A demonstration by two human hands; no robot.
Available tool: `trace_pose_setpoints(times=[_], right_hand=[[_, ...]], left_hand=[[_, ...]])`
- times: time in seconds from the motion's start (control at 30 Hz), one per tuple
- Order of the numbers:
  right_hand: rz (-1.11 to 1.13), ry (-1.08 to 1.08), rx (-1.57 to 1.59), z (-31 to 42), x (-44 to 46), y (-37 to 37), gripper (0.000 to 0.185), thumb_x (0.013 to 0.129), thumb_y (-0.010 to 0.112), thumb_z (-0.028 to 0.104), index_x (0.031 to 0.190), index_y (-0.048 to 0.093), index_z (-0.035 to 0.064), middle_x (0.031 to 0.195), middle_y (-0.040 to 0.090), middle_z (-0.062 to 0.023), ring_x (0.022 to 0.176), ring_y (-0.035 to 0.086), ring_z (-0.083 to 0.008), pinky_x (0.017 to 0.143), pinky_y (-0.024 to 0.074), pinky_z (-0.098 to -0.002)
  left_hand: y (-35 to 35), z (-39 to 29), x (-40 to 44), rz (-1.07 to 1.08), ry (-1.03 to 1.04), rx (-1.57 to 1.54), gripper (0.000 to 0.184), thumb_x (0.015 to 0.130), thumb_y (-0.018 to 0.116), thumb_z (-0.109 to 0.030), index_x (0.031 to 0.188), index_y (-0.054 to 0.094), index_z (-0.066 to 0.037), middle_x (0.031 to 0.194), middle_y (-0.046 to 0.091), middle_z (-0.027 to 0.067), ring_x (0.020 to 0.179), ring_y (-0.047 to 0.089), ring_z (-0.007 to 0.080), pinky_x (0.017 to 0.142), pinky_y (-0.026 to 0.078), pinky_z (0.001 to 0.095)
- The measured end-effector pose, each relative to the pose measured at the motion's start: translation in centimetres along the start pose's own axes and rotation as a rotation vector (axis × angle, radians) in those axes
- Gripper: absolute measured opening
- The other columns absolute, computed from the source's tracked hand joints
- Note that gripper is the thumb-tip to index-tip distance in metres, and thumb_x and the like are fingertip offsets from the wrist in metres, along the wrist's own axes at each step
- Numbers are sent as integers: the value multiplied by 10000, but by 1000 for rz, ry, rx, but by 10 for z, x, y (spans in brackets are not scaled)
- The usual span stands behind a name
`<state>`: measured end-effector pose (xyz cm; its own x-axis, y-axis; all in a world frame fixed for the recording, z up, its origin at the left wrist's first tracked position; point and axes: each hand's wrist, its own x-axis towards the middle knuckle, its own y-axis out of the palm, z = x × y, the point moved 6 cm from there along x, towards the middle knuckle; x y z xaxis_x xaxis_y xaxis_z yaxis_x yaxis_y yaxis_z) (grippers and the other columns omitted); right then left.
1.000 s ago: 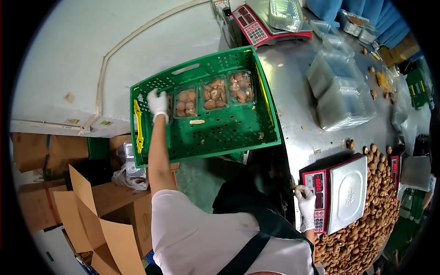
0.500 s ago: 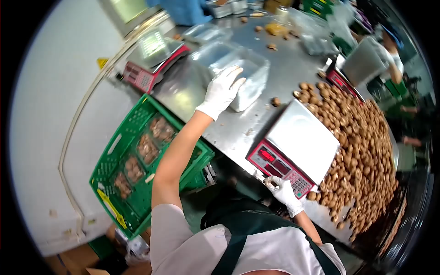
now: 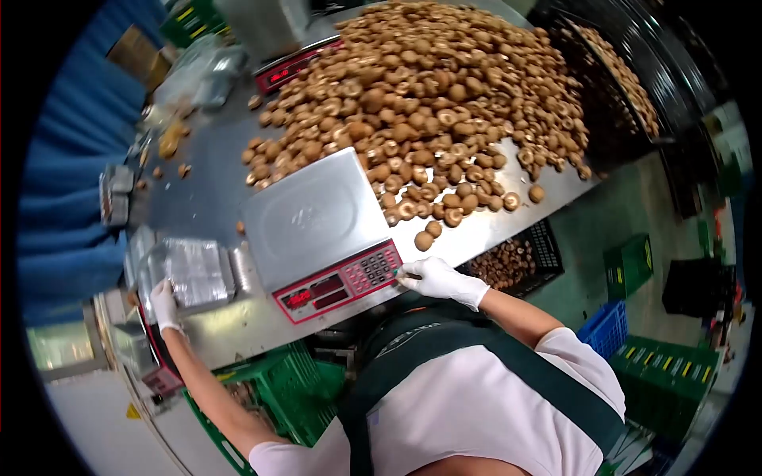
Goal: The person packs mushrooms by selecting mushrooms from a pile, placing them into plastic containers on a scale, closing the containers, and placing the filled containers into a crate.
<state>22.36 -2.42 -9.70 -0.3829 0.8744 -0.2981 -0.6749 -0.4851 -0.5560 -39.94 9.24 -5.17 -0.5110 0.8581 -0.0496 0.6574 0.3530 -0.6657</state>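
Observation:
My left hand (image 3: pixel 164 306), in a white glove, is at the near left edge of a stack of clear plastic containers (image 3: pixel 200 274). Its fingers are closed on a container's rim. My gloved right hand (image 3: pixel 438 282) is beside the right front corner of a red-edged digital scale (image 3: pixel 317 218). Thumb and fingers are pinched together there; what they hold, if anything, is too small to make out. The scale's metal plate is bare and its red display is lit. Brown mushrooms (image 3: pixel 444 103) lie heaped behind the scale.
A second scale (image 3: pixel 298 63) stands at the back, and another scale (image 3: pixel 163 373) lies beyond my left arm. Below the table's front edge are a green crate (image 3: pixel 294 389) and a black crate (image 3: pixel 552 246) with mushrooms. Plastic bags (image 3: pixel 198 75) lie at the back left.
My view has swung to the right, so the mushroom heap now fills the top middle. My left hand went from spread over the containers to closed at their edge. My right hand stays by the scale.

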Motion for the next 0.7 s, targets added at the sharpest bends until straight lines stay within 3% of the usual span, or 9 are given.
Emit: trace_pose_setpoints(times=[0.07,0.13,0.2,0.33,0.4,0.43,0.5,0.6,0.7], right_hand=[[-54,0,32,-8,-6,-15,202,861,574,269,960,642,106,788,661,-130,733,646,-290,707,509,-351],[-70,-3,-12,-18,-8,-29,205,861,568,273,964,641,111,790,661,-128,732,647,-288,705,510,-349],[-127,-11,-4,-37,-9,-46,226,853,542,301,950,641,123,782,652,-140,750,636,-319,717,508,-374],[-264,107,117,-76,0,-96,173,841,556,281,906,642,145,750,658,-109,707,651,-264,663,515,-358],[-526,21,-188,-91,13,-136,159,814,570,241,911,641,138,774,656,-113,707,649,-264,669,516,-379],[-491,148,-231,-100,25,-154,163,807,568,189,949,632,136,804,658,-115,737,642,-283,695,517,-383],[-686,36,-355,-101,39,-195,201,793,578,124,990,615,104,833,646,-126,796,624,-302,712,513,-400],[-773,12,-527,-109,67,-237,345,773,552,58,1118,547,81,1032,598,-106,955,566,-292,773,492,-391],[-704,17,-670,-154,106,-249,357,765,483,10,1115,542,51,1019,601,-121,960,568,-312,769,496,-407]], left_hand=[[-23,26,30,-74,-190,183,320,910,502,-283,925,662,-5,699,620,47,589,566,163,525,425,296],[-71,-18,25,-542,105,869,340,923,468,-328,1002,656,-56,870,676,81,716,637,260,644,490,360],[-90,-104,-41,-788,151,754,349,933,432,-356,1059,646,-110,1030,661,65,850,635,297,751,490,384],[-76,-162,-109,-1029,272,495,289,935,465,-273,1078,633,-86,1009,659,91,854,631,274,744,489,359],[-21,-167,-120,-771,693,169,215,917,512,-168,1055,631,-54,947,660,99,854,623,253,747,488,338],[16,-181,-136,-622,769,289,187,904,528,-128,1036,627,-40,925,656,97,841,621,247,739,489,330],[96,-201,-172,-400,880,450,142,886,547,-99,981,624,-27,893,648,93,820,625,244,723,492,332],[184,-180,-199,98,657,469,182,881,554,-175,1001,628,-61,922,643,130,833,627,275,742,492,356],[218,-182,-228,197,695,499,177,863,579,-190,960,640,-55,856,651,119,785,637,284,733,497,346]])
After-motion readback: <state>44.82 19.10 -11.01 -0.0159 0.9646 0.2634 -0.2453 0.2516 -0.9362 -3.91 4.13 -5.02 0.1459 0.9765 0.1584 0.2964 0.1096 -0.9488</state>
